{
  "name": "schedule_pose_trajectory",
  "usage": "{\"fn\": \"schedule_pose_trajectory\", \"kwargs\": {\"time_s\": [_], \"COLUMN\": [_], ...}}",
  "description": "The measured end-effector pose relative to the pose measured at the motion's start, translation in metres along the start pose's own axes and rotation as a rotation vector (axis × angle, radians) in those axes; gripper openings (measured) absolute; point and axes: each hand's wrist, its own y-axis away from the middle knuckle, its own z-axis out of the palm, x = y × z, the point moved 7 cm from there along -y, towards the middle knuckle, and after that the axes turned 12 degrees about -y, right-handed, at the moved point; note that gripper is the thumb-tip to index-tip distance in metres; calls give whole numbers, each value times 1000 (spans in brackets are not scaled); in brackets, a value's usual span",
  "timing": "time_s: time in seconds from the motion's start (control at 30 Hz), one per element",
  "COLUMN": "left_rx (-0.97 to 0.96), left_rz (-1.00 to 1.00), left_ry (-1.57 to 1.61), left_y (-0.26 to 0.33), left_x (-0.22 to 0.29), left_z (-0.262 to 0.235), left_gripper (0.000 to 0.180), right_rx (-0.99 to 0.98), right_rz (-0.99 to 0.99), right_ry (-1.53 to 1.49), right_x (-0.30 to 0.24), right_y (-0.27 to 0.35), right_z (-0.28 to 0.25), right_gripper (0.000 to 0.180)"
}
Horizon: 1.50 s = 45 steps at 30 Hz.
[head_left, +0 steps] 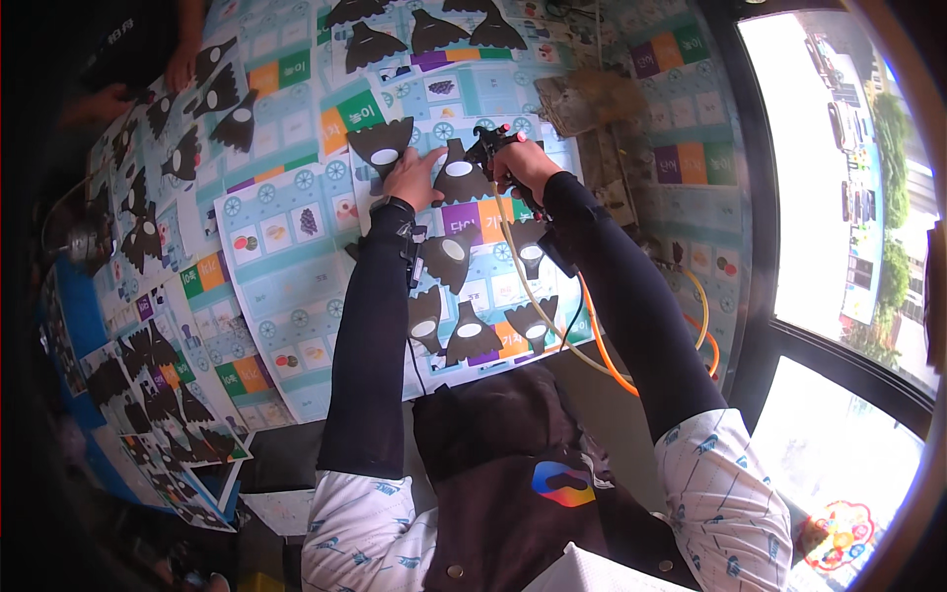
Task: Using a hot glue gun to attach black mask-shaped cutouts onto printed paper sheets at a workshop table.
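My left hand [412,180] rests on the sheet-covered table with its fingers stretched out, between two dark dress-shaped pieces. One dark piece [379,140] lies just beyond it to the left. Another dark piece [461,183], with a pale oval on it, lies between my hands, close to the left fingertips. My right hand [528,168] is wrapped round a black spray gun [485,144] with small red parts, its front over the top of that piece. A thin yellowish hose [514,259] runs down from the gun.
Several similar dark pieces [471,333] lie nearer me on a printed sheet [286,227]. An orange hose [599,340] loops right of my right forearm. At far left, another person's hand [181,69] is over the table. A brown-stained patch [582,102] lies back right, and a window [829,168] stands right.
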Motion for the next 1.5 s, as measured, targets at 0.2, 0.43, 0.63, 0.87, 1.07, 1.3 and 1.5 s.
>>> {"fn": "schedule_pose_trajectory", "kwargs": {"time_s": [0.2, 0.43, 0.63, 0.87, 1.07, 1.3, 1.5], "left_rx": [20, 30, 24, 22, 44, 39, 58], "left_rz": [5, 11, 28, 29, 43, 34, 37], "left_ry": [12, 11, 28, 25, 23, 35, 23], "left_y": [-3, -2, -1, -1, -3, -2, -3], "left_x": [-1, -3, -1, -1, -1, -3, -2], "left_z": [2, 3, 0, 0, 1, 1, 1], "left_gripper": [84, 85, 85, 84, 85, 86, 85], "right_rx": [-22, -48, 21, -22, 88, 73, 1], "right_rz": [10, 44, 25, -26, -43, 28, -25], "right_ry": [-19, 7, 82, 41, 50, 154, 79], "right_x": [8, 14, 18, 11, 13, 17, 13], "right_y": [-14, -8, -14, -17, -20, -10, -9], "right_z": [6, 12, -7, 6, -4, -10, 3], "right_gripper": [11, 12, 15, 19, 18, 19, 19]}}
